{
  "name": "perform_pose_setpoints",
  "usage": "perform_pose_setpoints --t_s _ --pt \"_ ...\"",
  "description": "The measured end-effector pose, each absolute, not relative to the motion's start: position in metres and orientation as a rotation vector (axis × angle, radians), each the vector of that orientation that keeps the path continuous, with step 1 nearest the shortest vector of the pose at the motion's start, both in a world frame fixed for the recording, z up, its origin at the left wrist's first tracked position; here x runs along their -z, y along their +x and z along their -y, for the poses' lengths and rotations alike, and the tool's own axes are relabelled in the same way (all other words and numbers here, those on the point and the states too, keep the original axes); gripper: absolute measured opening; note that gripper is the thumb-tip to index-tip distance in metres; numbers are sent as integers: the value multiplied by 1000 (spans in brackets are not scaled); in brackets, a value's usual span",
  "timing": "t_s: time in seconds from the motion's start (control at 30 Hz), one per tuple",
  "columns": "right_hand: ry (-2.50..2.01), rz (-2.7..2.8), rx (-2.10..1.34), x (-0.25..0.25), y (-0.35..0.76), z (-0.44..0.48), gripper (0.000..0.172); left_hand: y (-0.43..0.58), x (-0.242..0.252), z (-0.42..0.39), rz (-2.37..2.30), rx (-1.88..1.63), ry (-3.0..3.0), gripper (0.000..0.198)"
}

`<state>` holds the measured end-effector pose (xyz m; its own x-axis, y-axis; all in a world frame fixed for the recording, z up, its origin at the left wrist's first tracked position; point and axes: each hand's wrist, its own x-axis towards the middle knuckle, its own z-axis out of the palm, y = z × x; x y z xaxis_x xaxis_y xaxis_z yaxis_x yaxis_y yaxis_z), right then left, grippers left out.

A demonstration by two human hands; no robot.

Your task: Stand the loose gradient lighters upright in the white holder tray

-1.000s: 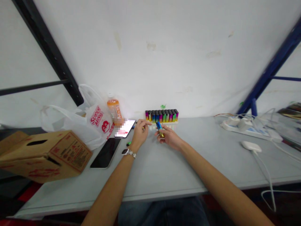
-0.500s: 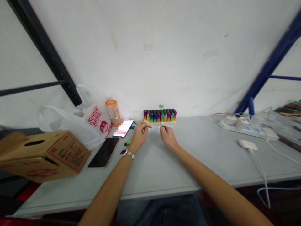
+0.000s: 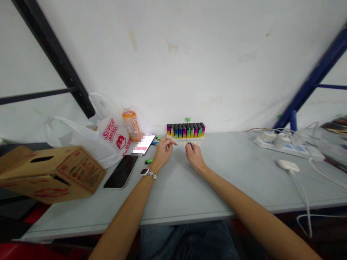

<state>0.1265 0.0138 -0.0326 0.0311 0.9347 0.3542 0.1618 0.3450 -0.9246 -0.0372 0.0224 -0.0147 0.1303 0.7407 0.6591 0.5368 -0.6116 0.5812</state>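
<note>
Rows of multicoloured lighters (image 3: 185, 131) with black tops stand upright in a pale tray (image 3: 200, 137) against the wall. Just in front of the tray's left end is my left hand (image 3: 164, 151), fingers loosely bent and apart, the index finger reaching right; I see nothing held in it. My right hand (image 3: 193, 153) is closed in front of the tray, around a small dark-blue lighter (image 3: 191, 144) mostly hidden by the fingers. A green lighter (image 3: 149, 161) lies left of my left wrist. Blue and green lighters (image 3: 155, 143) lie beyond it, partly covered by the hand.
On the left are a cardboard box (image 3: 78, 171), a white plastic bag (image 3: 93, 142), an orange-capped drink bottle (image 3: 130, 121), a dark phone (image 3: 121, 172) and a lit phone (image 3: 148, 142). A power strip (image 3: 298, 151) and a white charger (image 3: 288, 165) with cables lie on the right.
The view has shifted slightly. My left index finger still points right, and my right hand stays closed, turned a little so less of the lighter shows.
</note>
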Motion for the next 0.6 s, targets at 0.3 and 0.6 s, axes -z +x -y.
perform_pose_setpoints --t_s 0.3,0.6 --pt "-915 1332 -1278 31 122 -2 44 -24 11 -14 -1045 -1337 1968 23" --pt "-1044 1347 -1151 37 122 -14 44 -34 0 -29 -998 -1427 1675 35"
